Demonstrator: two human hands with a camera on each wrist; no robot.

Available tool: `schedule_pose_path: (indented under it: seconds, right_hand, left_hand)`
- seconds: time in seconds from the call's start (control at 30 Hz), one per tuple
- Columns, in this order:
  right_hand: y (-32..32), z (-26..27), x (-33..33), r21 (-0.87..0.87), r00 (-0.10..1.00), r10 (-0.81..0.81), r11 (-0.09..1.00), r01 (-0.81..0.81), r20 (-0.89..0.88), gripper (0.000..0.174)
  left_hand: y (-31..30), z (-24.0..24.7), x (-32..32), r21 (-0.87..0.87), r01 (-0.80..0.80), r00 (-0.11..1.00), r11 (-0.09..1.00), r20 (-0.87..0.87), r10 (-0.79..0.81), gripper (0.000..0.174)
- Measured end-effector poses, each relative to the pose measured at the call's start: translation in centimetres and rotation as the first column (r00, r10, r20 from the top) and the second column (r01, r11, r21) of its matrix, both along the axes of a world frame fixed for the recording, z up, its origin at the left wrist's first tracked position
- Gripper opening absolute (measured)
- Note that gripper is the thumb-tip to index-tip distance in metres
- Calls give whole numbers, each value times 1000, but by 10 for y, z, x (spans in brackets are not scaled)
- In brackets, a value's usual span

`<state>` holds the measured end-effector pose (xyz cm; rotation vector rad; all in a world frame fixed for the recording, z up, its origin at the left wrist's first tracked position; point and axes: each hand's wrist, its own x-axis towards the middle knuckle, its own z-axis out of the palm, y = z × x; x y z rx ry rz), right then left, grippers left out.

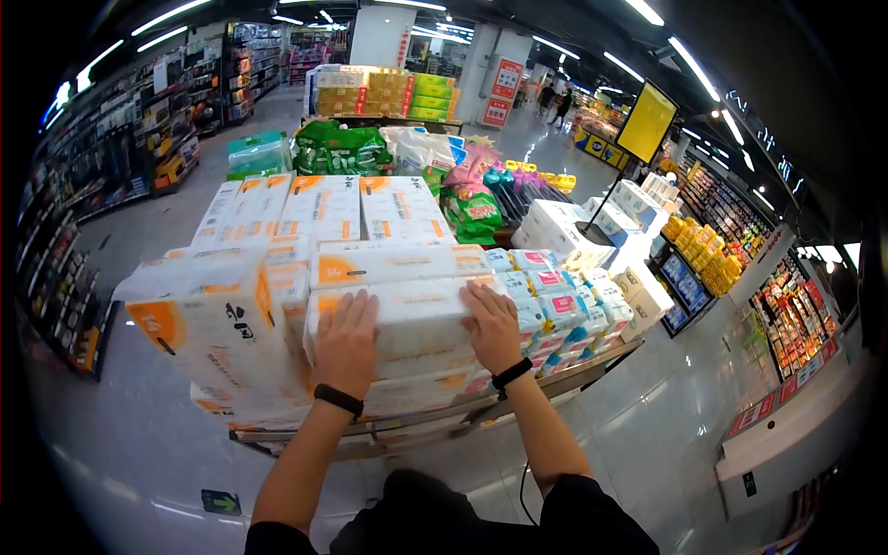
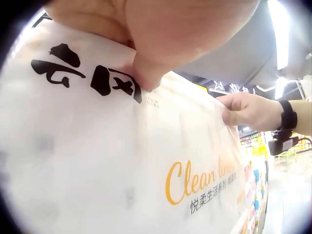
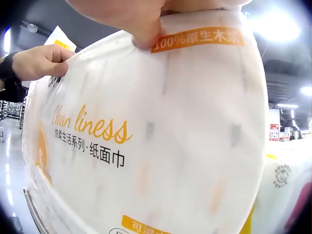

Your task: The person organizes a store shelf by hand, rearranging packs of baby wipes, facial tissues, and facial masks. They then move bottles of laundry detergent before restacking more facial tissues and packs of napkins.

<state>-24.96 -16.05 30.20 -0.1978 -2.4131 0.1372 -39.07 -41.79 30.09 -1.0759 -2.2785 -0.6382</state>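
A white plastic-wrapped tissue pack (image 1: 416, 326) with orange print lies along the front edge of a stacked display. My left hand (image 1: 347, 338) grips its near upper edge at the left, fingers flat along the top. Toward the other end, my right hand (image 1: 492, 328) holds the same edge. In the left wrist view the left thumb (image 2: 148, 75) presses the front face beside black lettering. The right thumb (image 3: 146, 36) bears on the front face near an orange strip in the right wrist view. Another long tissue pack (image 1: 398, 265) lies directly behind.
A larger tissue pack (image 1: 208, 324) stands at the left, and more tissue packs (image 1: 319, 208) are stacked behind. Blue-and-pink packs (image 1: 555, 301) fill the right side beside a yellow sign (image 1: 647, 123) on a pole. A rail (image 1: 416, 427) edges the display along the tiled floor (image 1: 638, 453).
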Motion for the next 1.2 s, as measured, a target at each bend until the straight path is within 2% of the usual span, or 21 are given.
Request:
schedule_pose_path:
  seconds: [0.27,0.57,0.67,0.8,0.87,1.0,1.03,1.2]
  right_hand:
    - [12,-2,-1,-19,994,69,997,-71,-82,51]
    - [12,-3,0,-36,981,103,993,-110,-167,44]
    - [18,-12,-5,-28,984,97,994,-102,-147,46]
    - [4,-2,2,-8,992,111,994,-111,-67,67]
    - [2,-3,5,-4,995,96,995,-96,-42,74]
    - [0,-8,6,-24,996,79,997,-80,-40,76]
    - [0,-7,6,-32,996,74,997,-76,-42,76]
    - [3,-15,4,-48,997,59,997,-62,-55,67]
  left_hand:
    - [-3,-3,-6,-8,7,1000,1000,-20,-7,45]
    - [-4,3,7,96,11,1000,995,0,-12,43]
    - [-4,-2,8,97,-11,1000,995,12,9,41]
    - [-3,-15,19,37,-113,992,993,-48,114,50]
    - [-6,-19,24,61,-155,983,986,-95,160,54]
    - [-14,-24,42,57,-253,958,966,-127,258,61]
    - [-17,-23,44,83,-225,963,971,-132,235,67]
    - [-27,-31,67,41,-295,951,954,-83,298,68]
